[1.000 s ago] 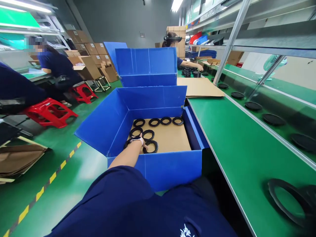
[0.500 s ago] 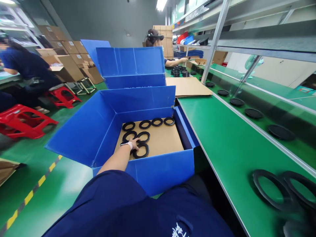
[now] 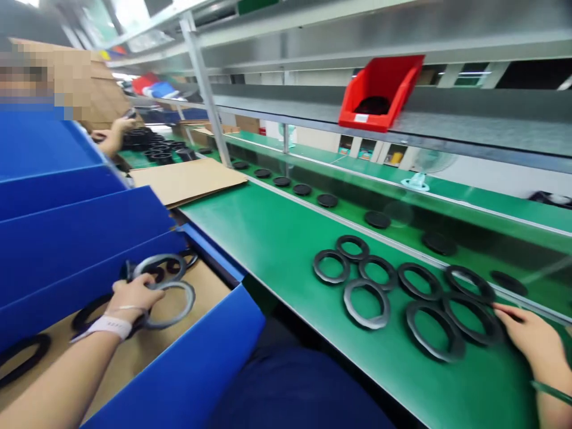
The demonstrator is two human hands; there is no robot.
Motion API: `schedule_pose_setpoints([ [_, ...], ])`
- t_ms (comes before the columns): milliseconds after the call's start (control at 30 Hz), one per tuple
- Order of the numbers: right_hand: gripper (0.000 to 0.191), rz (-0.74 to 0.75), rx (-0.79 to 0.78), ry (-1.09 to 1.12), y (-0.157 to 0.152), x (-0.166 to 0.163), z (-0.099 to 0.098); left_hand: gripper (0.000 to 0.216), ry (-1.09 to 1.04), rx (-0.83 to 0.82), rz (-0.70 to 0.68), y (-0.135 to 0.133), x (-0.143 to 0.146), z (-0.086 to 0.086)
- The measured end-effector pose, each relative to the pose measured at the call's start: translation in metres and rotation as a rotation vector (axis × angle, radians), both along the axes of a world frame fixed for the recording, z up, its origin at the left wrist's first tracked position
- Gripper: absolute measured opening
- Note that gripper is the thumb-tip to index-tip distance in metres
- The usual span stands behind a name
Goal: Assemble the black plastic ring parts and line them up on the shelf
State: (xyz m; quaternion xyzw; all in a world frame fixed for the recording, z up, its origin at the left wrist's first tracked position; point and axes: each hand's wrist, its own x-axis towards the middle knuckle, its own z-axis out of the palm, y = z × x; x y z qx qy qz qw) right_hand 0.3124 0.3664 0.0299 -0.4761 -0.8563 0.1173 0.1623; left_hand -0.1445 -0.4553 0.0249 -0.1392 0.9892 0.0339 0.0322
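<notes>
My left hand (image 3: 131,296) hangs over the open blue box (image 3: 192,369), closed on two black rubber rings (image 3: 172,305) that it holds just above the cardboard liner (image 3: 134,351). More black rings (image 3: 27,353) lie on that liner at the left. My right hand (image 3: 529,333) rests on the green table (image 3: 277,238) at the far right. Its fingers are stretched out and touch the edge of a ring (image 3: 473,322). Several black rings (image 3: 366,304) lie loose on the table between the box and that hand.
A conveyor belt behind the table carries black discs (image 3: 378,219). A red bin (image 3: 379,89) sits on the shelf above. A cardboard sheet (image 3: 187,179) lies further up the table. Beyond it another person's hand (image 3: 111,136) is at stacks of black rings (image 3: 152,146).
The view has swung right onto the table. My left hand has lifted two rings off the liner. My right hand has come into view beside the loose rings.
</notes>
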Motion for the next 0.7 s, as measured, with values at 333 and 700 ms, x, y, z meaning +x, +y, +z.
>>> schedule_pose_setpoints([
  [333,0.031,0.008,-0.045,0.066,0.019,0.009,-0.017,0.073,-0.024,0.101,-0.784,0.281,-0.049,0.060],
  [700,0.030,0.039,-0.107,0.112,0.023,0.021,-0.012,0.103,-0.112,0.198,-1.194,0.442,-0.024,0.041],
])
